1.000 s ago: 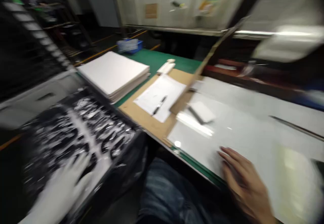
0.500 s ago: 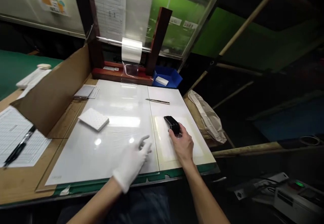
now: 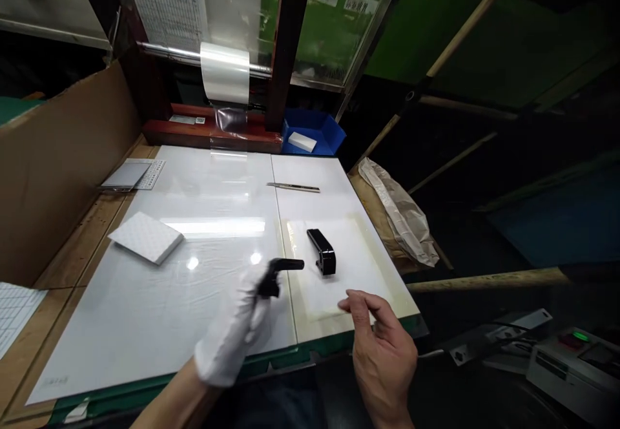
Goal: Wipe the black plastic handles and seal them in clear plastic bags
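a slim, bent black piece (image 3: 276,272) is clamped in the gloved left hand (image 3: 237,325). a second, thicker glossy black piece (image 3: 322,250), rounded at one end, lies on the white counter (image 3: 227,190) just ahead of the bare right hand (image 3: 382,345), its thumb and fingers drawn together. beyond both hands: one utility knife (image 3: 293,187), one film roll (image 3: 225,73); left of the left hand, one white pad (image 3: 144,236).

Cardboard (image 3: 62,170) is walling off left edge; block (image 3: 146,238) is obstructing mid-left; loose black part (image 3: 322,252) is blocking just below centre. White panel (image 3: 111,332) is giving open passage at lower left.
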Demonstrator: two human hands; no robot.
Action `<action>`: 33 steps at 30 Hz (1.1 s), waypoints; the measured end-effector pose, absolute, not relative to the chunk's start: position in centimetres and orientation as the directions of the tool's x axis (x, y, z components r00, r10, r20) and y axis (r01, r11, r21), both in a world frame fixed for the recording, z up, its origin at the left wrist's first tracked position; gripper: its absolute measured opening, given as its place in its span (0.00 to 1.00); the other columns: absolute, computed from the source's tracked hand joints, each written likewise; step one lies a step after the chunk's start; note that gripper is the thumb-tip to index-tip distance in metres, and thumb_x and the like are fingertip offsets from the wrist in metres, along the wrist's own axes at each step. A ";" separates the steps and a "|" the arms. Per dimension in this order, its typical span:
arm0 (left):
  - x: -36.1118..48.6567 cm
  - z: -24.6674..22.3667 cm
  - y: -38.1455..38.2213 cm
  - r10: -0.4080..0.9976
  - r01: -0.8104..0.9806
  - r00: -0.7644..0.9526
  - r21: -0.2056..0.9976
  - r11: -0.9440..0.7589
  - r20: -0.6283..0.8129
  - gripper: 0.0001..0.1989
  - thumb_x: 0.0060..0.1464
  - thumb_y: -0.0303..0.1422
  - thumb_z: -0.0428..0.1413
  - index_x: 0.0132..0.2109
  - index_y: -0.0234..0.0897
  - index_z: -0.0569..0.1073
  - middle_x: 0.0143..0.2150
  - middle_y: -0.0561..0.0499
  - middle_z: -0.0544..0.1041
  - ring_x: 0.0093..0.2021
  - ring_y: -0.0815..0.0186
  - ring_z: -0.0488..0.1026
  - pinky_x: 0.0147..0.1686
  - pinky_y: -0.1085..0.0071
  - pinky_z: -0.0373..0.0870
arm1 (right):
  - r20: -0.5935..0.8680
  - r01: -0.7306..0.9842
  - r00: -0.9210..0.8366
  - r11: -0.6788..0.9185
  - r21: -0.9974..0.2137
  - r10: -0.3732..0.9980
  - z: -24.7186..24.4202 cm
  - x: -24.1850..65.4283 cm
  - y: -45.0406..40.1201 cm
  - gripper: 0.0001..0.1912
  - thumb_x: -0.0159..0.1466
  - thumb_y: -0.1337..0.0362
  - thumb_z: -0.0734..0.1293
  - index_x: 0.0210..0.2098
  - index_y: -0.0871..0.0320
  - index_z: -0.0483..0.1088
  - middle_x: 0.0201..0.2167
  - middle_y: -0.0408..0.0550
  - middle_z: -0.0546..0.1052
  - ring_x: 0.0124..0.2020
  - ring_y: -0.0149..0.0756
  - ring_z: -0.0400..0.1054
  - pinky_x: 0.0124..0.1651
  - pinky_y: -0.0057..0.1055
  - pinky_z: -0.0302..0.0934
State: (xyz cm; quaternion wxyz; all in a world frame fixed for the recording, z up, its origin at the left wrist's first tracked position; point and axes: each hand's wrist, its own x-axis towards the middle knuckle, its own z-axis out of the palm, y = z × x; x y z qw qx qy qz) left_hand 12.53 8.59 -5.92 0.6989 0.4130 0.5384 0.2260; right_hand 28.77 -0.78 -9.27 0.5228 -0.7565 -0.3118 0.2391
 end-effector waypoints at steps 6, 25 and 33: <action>4.3 -3.1 3.4 0.747 -0.081 0.142 0.744 0.663 -0.650 0.24 0.52 0.61 0.55 0.29 0.45 0.73 0.10 0.61 0.50 0.12 0.69 0.49 0.15 0.68 0.61 | -0.451 -0.319 0.061 -0.411 -0.854 0.890 -6.7 23.1 0.1 0.22 0.66 0.43 0.67 0.40 0.57 0.76 0.35 0.49 0.80 0.32 0.34 0.71 0.34 0.28 0.66; -9.4 -1.2 -2.8 0.834 0.165 -0.362 0.852 0.497 -0.417 0.22 0.55 0.51 0.61 0.50 0.44 0.79 0.48 0.51 0.83 0.50 0.58 0.78 0.53 0.70 0.74 | -0.075 0.094 -0.445 -0.036 -0.995 0.893 -3.7 10.6 10.4 0.21 0.70 0.46 0.64 0.52 0.53 0.75 0.49 0.48 0.79 0.51 0.41 0.72 0.56 0.40 0.66; -5.7 -1.9 0.6 0.903 0.240 -0.388 0.926 0.293 -0.185 0.16 0.59 0.41 0.62 0.53 0.45 0.77 0.53 0.52 0.81 0.53 0.61 0.78 0.58 0.68 0.72 | 0.092 0.480 -0.337 0.255 -0.840 0.937 -7.5 6.8 16.0 0.20 0.68 0.58 0.69 0.58 0.52 0.73 0.67 0.53 0.66 0.66 0.54 0.61 0.67 0.59 0.55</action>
